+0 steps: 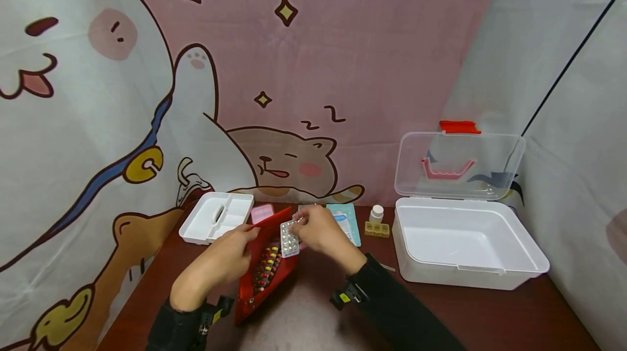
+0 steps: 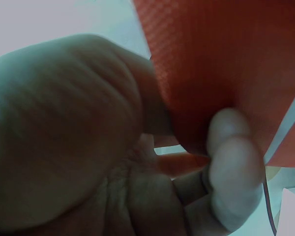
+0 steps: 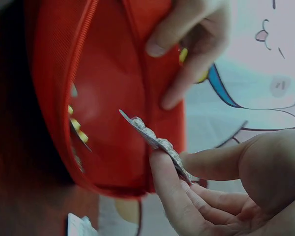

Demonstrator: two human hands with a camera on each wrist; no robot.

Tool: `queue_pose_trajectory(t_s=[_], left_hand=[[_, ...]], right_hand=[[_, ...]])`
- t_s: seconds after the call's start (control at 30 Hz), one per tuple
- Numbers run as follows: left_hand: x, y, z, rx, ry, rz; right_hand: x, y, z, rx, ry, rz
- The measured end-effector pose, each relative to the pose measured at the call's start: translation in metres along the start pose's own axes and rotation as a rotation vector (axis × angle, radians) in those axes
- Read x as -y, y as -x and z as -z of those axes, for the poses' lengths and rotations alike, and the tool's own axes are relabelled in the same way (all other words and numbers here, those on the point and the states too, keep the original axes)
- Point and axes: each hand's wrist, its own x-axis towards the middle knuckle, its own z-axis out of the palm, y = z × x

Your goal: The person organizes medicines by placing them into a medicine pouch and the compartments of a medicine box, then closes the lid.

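**Blister Pack Held at the Mouth of an Open Red Pouch**

A silver blister pack [image 1: 289,238] was pinched by its upper end between the thumb and fingertips of the right hand [image 1: 318,229], just below the centre of the head view. In the right wrist view the pack [image 3: 155,139] stood edge-on, tilted, with its free end over the opening of the red pouch [image 3: 108,113]. The pouch [image 1: 266,264] lay open on the dark wooden table [image 1: 490,313], lower centre of the frame. Inside it lay a blister strip of red and yellow pills [image 1: 266,266]; yellow pills also showed at the pouch's inner left wall in the right wrist view. The left hand [image 1: 230,256] gripped the pouch's upper left flap, fingers curled round the red fabric [image 2: 226,73], as the left wrist view confirmed.

Behind the pouch, left of centre, sat a white divided tray [image 1: 217,217] with a slotted handle; nothing could be made out in its compartments. Just beside it lay a pink packet [image 1: 262,213]. Right of the hands were a light blue packet [image 1: 345,220], a small white bottle [image 1: 376,213] and a yellow pill organiser [image 1: 376,229]. At the right of the frame stood a white storage box [image 1: 465,247], its interior bare, with its clear hinged lid [image 1: 458,165] upright and a red latch [image 1: 459,127] at the lid's top edge. A cartoon-cat curtain [image 1: 245,68] filled the upper frame.
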Motion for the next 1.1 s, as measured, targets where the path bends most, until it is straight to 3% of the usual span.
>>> queue_pose_trajectory(t_s=[0.2, 0.5, 0.67, 0.93, 1.1], left_hand=[[0.001, 0.0, -0.001, -0.005, -0.003, -0.009], [0.0, 0.002, -0.001, -0.037, -0.014, -0.065], [0.0, 0.002, -0.001, -0.045, -0.018, -0.072], [0.0, 0.002, -0.001, -0.043, -0.007, -0.067], [0.001, 0.002, 0.0, -0.041, -0.006, -0.059]], right_hand=[[0.0, -0.013, -0.031, 0.018, -0.032, -0.026], [-0.016, -0.025, -0.065, -0.159, 0.093, -0.074], [-0.019, -0.028, -0.069, -0.235, 0.132, -0.054], [-0.021, -0.024, -0.066, -0.212, 0.208, -0.032], [-0.019, -0.019, -0.057, -0.185, 0.038, -0.039]])
